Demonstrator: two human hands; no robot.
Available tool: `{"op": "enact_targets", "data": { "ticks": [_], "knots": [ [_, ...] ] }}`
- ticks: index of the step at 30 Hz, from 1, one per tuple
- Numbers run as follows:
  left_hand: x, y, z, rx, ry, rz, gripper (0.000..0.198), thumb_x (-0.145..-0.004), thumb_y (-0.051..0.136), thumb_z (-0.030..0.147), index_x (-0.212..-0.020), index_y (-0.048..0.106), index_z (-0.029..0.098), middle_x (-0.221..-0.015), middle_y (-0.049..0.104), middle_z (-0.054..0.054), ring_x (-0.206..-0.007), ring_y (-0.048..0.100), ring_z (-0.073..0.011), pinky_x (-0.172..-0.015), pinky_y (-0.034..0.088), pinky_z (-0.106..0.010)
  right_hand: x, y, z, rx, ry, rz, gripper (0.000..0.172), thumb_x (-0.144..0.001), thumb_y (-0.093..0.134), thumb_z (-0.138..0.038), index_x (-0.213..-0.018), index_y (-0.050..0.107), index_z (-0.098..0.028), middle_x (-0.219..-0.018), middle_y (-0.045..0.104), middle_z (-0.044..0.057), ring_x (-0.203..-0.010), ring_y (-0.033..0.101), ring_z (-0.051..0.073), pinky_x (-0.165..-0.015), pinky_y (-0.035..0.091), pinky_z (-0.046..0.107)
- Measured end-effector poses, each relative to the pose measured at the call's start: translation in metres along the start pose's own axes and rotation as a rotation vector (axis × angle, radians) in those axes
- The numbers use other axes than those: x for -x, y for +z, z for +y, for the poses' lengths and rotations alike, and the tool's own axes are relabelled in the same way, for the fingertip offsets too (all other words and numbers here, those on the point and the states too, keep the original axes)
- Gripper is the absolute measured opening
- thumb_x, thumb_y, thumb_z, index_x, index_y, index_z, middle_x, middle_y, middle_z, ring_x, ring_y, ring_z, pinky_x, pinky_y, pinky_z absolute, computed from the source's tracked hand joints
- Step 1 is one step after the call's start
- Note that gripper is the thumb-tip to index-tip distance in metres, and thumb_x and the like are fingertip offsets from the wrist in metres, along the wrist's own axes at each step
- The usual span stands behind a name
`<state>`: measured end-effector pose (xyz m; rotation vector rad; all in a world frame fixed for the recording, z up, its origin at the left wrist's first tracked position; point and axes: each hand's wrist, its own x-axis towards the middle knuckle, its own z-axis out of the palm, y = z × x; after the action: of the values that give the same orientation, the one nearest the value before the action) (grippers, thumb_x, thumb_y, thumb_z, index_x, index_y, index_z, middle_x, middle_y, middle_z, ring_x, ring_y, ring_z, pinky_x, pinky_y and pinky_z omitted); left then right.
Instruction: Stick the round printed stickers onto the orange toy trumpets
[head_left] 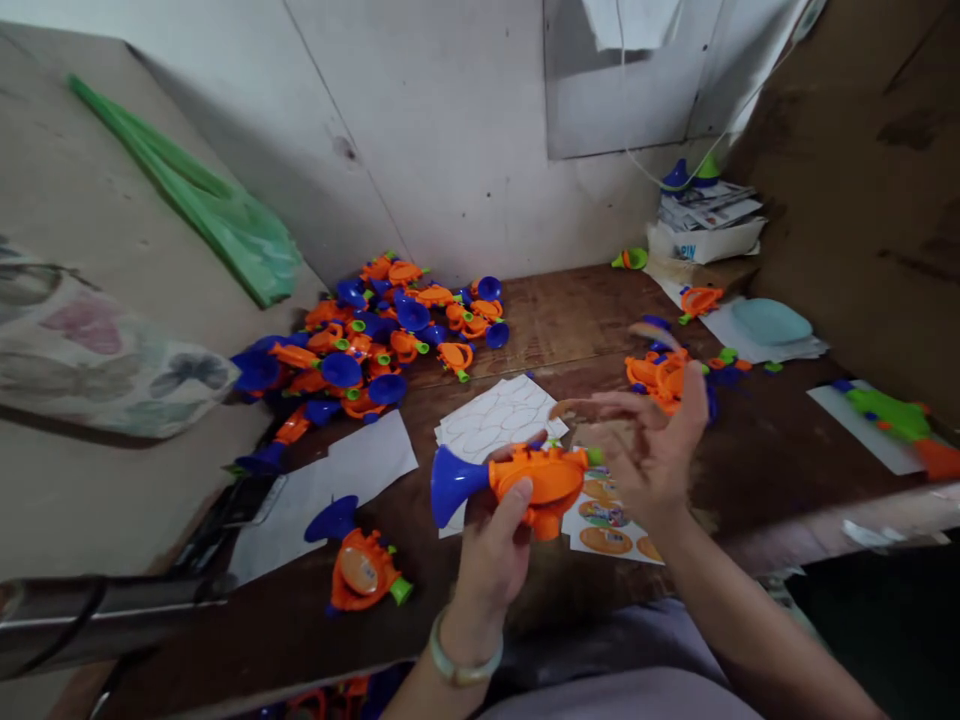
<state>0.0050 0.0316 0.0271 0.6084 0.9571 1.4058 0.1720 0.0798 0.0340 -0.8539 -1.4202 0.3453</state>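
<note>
My left hand (499, 550) grips a toy trumpet (540, 475) with an orange body, a blue bell pointing left and a small green mouthpiece at the right. The thumb presses on its body. My right hand (660, 450) is raised just right of the mouthpiece, apart from it, fingers spread and somewhat blurred. Whether anything thin clings to its fingertips is unclear. Below that hand lies a sheet of oval stickers (606, 515), partly covered. Left of my left hand rests another toy trumpet (364, 570) with an oval sticker on its body.
A heap of toy trumpets (375, 335) fills the back left of the table. White sheets (499, 405) lie mid-table. More orange pieces (656, 375) sit behind my right hand. At the right are a light blue dish (772, 322), a paper stack (709, 225) and a green-orange toy (892, 415).
</note>
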Motion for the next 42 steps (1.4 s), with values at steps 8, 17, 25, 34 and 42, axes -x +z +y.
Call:
{"op": "enact_targets", "data": {
  "ticks": [8, 17, 25, 34, 42],
  "knots": [
    [0.01, -0.004, -0.009, 0.033, 0.231, -0.23, 0.056, -0.081, 0.096, 0.041, -0.131, 0.071, 0.037, -0.164, 0.06, -0.008, -0.151, 0.059, -0.0384, -0.124, 0.052, -0.055, 0.009, -0.003, -0.035, -0.139, 0.298, 0.04, 0.093, -0.099, 0.072, -0.023, -0.172, 0.019, -0.044, -0.096, 0.07, -0.003, -0.083, 0.073, 0.017, -0.077, 0.066, 0.033],
    [0.014, 0.006, 0.001, -0.127, 0.451, -0.226, 0.047, -0.084, 0.094, 0.045, -0.126, 0.074, 0.035, -0.157, 0.065, -0.008, -0.151, 0.058, -0.0385, -0.126, 0.047, -0.058, 0.02, 0.006, -0.048, -0.218, 0.303, -0.066, 0.093, -0.098, 0.075, -0.017, -0.168, 0.024, -0.049, -0.102, 0.07, -0.004, -0.088, 0.073, 0.015, -0.077, 0.067, 0.028],
    [0.003, 0.004, -0.005, -0.133, 0.524, -0.215, 0.037, -0.087, 0.092, 0.044, -0.119, 0.075, 0.036, -0.147, 0.074, -0.006, -0.143, 0.066, -0.0336, -0.119, 0.054, -0.052, 0.022, 0.01, -0.046, -0.255, 0.335, -0.077, 0.093, -0.098, 0.075, -0.017, -0.168, 0.023, -0.047, -0.102, 0.069, -0.004, -0.088, 0.072, 0.015, -0.076, 0.067, 0.028],
    [0.001, 0.004, -0.003, -0.229, 0.591, -0.215, 0.033, -0.093, 0.087, 0.044, -0.119, 0.07, 0.031, -0.147, 0.073, -0.01, -0.141, 0.068, -0.0345, -0.117, 0.057, -0.056, 0.022, 0.009, -0.045, -0.304, 0.351, -0.084, 0.092, -0.097, 0.077, -0.012, -0.165, 0.028, -0.051, -0.103, 0.07, -0.005, -0.087, 0.072, 0.013, -0.077, 0.067, 0.027],
    [-0.005, 0.002, -0.018, -0.167, 0.656, -0.223, 0.028, -0.1, 0.079, 0.032, -0.127, 0.072, 0.034, -0.15, 0.072, -0.006, -0.144, 0.067, -0.0305, -0.119, 0.057, -0.051, 0.023, 0.013, -0.046, -0.29, 0.307, -0.072, 0.093, -0.097, 0.073, -0.008, -0.166, 0.029, -0.053, -0.105, 0.069, -0.004, -0.088, 0.072, 0.014, -0.074, 0.066, 0.027]
  ]
}}
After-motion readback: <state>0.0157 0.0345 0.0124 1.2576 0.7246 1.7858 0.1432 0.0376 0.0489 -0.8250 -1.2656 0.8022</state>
